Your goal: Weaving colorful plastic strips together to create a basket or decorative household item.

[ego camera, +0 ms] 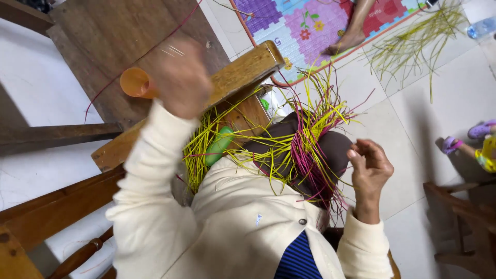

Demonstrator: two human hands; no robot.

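A half-woven piece of yellow-green and pink strands (305, 150) lies on my lap over dark cloth, with loose ends sticking out all round. My left hand (181, 77) is raised above a wooden bench and is blurred. Its fingers are closed, and a long thin pink strand (111, 85) runs out from it on both sides. My right hand (369, 170) is held up beside the pink part of the weave with its fingers curled together. I cannot make out whether a strand is between them. Both arms are in cream sleeves.
An orange cup (135, 82) is by my left hand, over the wooden bench (243, 70). A green object (219, 145) lies among the strands. Another person's foot (345, 41) rests on a coloured foam mat (299, 26). Loose strands (413, 41) and a bottle (480, 27) lie on the tiles. A child's sandalled feet (467, 137) and a wooden chair (465, 217) are at the right.
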